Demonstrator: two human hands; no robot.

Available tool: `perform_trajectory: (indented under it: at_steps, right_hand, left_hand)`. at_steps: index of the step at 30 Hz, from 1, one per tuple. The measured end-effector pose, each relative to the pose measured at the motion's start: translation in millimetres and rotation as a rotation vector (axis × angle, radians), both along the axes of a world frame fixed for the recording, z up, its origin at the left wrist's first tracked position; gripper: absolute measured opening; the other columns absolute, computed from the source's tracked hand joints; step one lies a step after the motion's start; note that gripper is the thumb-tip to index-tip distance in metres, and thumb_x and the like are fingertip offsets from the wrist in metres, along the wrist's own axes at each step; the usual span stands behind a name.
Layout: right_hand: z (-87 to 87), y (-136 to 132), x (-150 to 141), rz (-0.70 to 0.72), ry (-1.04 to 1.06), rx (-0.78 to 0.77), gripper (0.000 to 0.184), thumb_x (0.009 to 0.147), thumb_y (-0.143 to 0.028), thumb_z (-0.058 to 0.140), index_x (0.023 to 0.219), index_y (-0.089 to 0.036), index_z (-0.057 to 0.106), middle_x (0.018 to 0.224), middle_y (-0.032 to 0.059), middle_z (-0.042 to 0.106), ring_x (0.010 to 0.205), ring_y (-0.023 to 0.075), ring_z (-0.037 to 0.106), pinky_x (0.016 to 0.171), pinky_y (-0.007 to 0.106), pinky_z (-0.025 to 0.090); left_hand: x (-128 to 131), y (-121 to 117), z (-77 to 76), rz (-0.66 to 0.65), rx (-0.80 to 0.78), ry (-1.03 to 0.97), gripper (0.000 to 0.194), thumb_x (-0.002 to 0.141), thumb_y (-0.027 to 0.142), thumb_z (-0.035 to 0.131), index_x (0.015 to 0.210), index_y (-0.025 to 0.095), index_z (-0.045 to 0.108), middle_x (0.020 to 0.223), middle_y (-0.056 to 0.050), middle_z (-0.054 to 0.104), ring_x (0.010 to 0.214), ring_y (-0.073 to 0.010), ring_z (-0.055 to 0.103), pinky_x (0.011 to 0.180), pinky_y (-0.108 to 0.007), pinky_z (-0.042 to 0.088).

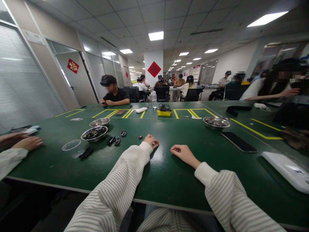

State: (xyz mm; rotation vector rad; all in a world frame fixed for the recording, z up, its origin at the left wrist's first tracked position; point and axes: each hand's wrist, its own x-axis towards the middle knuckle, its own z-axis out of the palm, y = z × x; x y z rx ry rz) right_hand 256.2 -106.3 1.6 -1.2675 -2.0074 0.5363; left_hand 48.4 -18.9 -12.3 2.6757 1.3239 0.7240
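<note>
My left hand [151, 141] rests palm down on the green table [166, 180], its fingers bent and close together. What lies under those fingers, if anything, is hidden. A small red piece [140, 137] sits just left of that hand, apart from it. My right hand [183, 152] lies on its side on the table with loosely curled fingers, and nothing shows in it. The two hands are apart, a short gap between them. Left of my left hand lie several small black parts [117, 141], near a metal bowl [94, 140] filled with dark pieces.
A second metal bowl [99, 120] stands behind the first. A clear plastic lid [71, 145] and a black piece [86, 153] lie left. To the right are another bowl [216, 127], a phone [238, 141] and a white case [287, 170]. A co-worker's hand [29, 143] rests far left.
</note>
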Motion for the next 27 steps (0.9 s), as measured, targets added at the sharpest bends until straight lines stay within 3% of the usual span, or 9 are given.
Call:
perform_trajectory:
  at_steps: [6, 9, 11, 14, 17, 19, 22, 27]
  right_hand:
    - [5.6, 0.3, 2.2, -0.03, -0.039, 0.037, 0.019, 0.069, -0.027, 0.048, 0.07, -0.015, 0.063, 0.062, 0.0017, 0.062, 0.055, 0.0102, 0.052, 0.053, 0.019, 0.037]
    - [9.9, -1.8, 4.1, -0.035, -0.089, 0.03, 0.022, 0.069, -0.03, 0.048, 0.072, -0.015, 0.064, 0.055, 0.0006, 0.058, 0.048, 0.0089, 0.047, 0.048, 0.019, 0.033]
    - [10.6, -3.3, 4.5, -0.002, -0.127, 0.003, 0.025, 0.067, -0.034, 0.051, 0.077, -0.015, 0.064, 0.051, -0.0006, 0.056, 0.045, 0.0081, 0.044, 0.045, 0.019, 0.031]
    - [7.8, -4.2, 3.4, 0.076, -0.168, -0.02, 0.027, 0.065, -0.036, 0.055, 0.081, -0.016, 0.064, 0.053, -0.0008, 0.056, 0.046, 0.0077, 0.043, 0.046, 0.019, 0.031]
    - [3.7, -3.4, 1.9, 0.111, -0.19, 0.004, 0.023, 0.065, -0.035, 0.055, 0.076, -0.017, 0.065, 0.059, 0.0009, 0.058, 0.051, 0.0088, 0.046, 0.05, 0.019, 0.033]
    - [1.9, -2.5, 1.6, 0.113, -0.184, 0.016, 0.022, 0.066, -0.034, 0.055, 0.074, -0.017, 0.066, 0.062, 0.0019, 0.059, 0.053, 0.0094, 0.048, 0.051, 0.02, 0.034]
    - [0.9, -1.6, 1.9, 0.115, -0.154, 0.023, 0.021, 0.067, -0.033, 0.055, 0.076, -0.017, 0.066, 0.066, 0.0027, 0.06, 0.055, 0.0099, 0.05, 0.052, 0.02, 0.037]
    - [1.1, -0.6, 2.6, 0.066, -0.113, 0.051, 0.021, 0.067, -0.029, 0.055, 0.081, -0.017, 0.065, 0.071, 0.0035, 0.063, 0.061, 0.0117, 0.054, 0.059, 0.022, 0.04]
  left_hand:
    - [45.5, -43.5, -3.8, -0.254, -0.029, -0.05, 0.019, 0.061, 0.027, 0.062, 0.079, 0.019, 0.061, 0.071, -0.001, 0.061, 0.078, -0.016, 0.042, 0.073, -0.027, 0.036]
    - [44.2, -47.0, 4.4, -0.231, -0.016, -0.009, 0.029, 0.06, 0.039, 0.062, 0.081, 0.019, 0.06, 0.074, -0.002, 0.06, 0.078, -0.0172, 0.042, 0.072, -0.028, 0.036]
    - [31.9, -39.3, 12.0, -0.078, 0.062, 0.019, 0.033, 0.063, 0.045, 0.057, 0.083, 0.018, 0.059, 0.078, -0.005, 0.058, 0.084, -0.0198, 0.041, 0.075, -0.032, 0.034]
    - [2.1, -20.5, 19.8, 0.291, 0.188, 0.036, 0.033, 0.071, 0.041, 0.048, 0.09, 0.016, 0.056, 0.091, -0.009, 0.052, 0.094, -0.0249, 0.036, 0.077, -0.037, 0.031]
    - [-27.3, -3.6, 19.1, 0.618, 0.1, 0.065, 0.028, 0.071, 0.026, 0.049, 0.095, 0.013, 0.053, 0.099, -0.013, 0.046, 0.097, -0.0284, 0.035, 0.075, -0.039, 0.032]
    - [-38.9, 3.8, 15.6, 0.686, 0.006, 0.075, 0.022, 0.071, 0.018, 0.046, 0.09, 0.011, 0.056, 0.095, -0.014, 0.047, 0.094, -0.0283, 0.039, 0.072, -0.038, 0.034]
    - [-38.9, 8.4, 10.5, 0.596, -0.057, 0.086, 0.019, 0.073, 0.017, 0.045, 0.085, 0.012, 0.059, 0.088, -0.012, 0.05, 0.087, -0.0238, 0.044, 0.072, -0.034, 0.036]
    - [-5.0, -3.9, 5.0, 0.286, -0.1, 0.085, 0.017, 0.071, 0.024, 0.051, 0.084, 0.021, 0.061, 0.084, -0.003, 0.055, 0.08, -0.0139, 0.049, 0.075, -0.024, 0.038]
